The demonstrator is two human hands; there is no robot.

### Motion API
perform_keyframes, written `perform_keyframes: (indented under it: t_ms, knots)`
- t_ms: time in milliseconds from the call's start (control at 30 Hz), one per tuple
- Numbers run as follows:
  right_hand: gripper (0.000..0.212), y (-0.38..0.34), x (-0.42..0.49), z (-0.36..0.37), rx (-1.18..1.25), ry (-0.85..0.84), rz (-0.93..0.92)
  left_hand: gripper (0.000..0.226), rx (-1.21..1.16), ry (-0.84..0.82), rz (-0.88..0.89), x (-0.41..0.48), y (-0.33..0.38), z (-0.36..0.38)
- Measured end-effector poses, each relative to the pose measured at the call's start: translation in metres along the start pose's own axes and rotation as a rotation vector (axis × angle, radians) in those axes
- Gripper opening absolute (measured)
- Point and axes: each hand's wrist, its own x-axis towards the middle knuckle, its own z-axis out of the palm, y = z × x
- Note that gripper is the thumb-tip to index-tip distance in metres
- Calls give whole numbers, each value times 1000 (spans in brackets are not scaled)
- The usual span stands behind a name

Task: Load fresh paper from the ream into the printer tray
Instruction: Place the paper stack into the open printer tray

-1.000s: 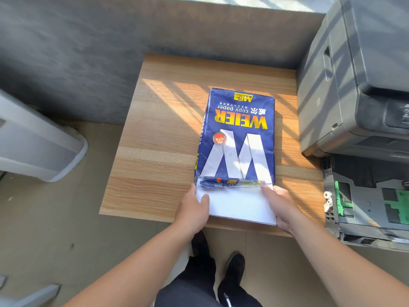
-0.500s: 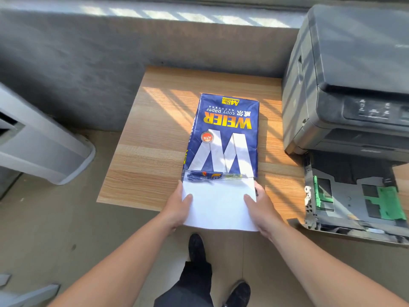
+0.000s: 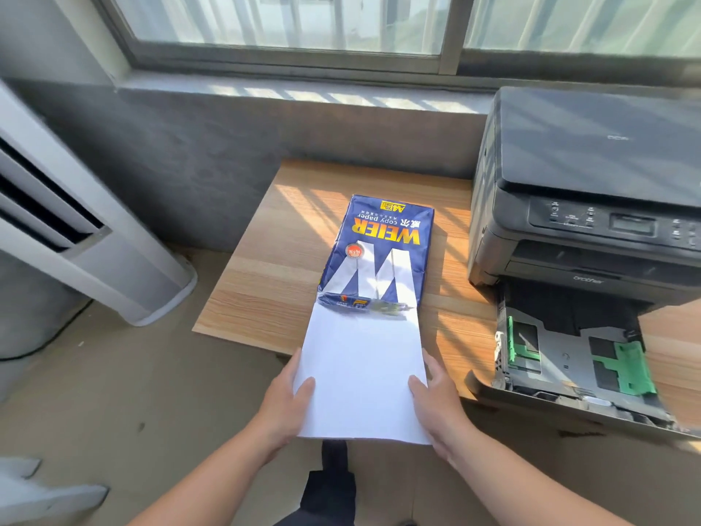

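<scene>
Left hand clamped on the left edge of the paper, thumb on top, fingers under. Right hand clamped on the right edge likewise, thumb on the sheet's face. Paper white, a stack of unclear thickness, held flat between both hands, near end out past the table edge and over the floor. Far end tucked inside the torn mouth of the ream, wrapper crumpled there. Ream blue with a white W and yellow lettering, lying flat mid-table, print upside down to the camera, lit by striped sun.

Just right of the right hand, tray pulled out from the printer, overhanging the table front, grey inside with green guides, no sheets visible in it. Printer dark, lid down, on the table's right side, beside the ream but apart from it.

Behind the table, grey wall and window. At far left, white air conditioner standing on the floor. Below the paper, dark trouser leg visible between the forearms.
</scene>
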Motion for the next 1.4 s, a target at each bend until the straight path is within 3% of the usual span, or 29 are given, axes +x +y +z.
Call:
perform_keyframes:
  t_ms: [333,467,667,933,1200,1400]
  knots:
    - [50,17,-51,-59,23,1,-78,56,14,77,93,-67,15,42]
    - [46,23,-57,-107,25,62,-94,57,50,4,152,-68,38,83]
    - [52,36,-62,-197,-14,291,-102,56,121,-205,265,-46,70,175]
    - [54,26,-45,-276,-40,437,-88,60,123,-365,199,-7,104,268]
    - [55,20,0,-314,-108,408,4,65,456,-338,206,21,119,302]
    - [55,22,15,-338,-180,277,-29,65,537,-286,179,22,120,316]
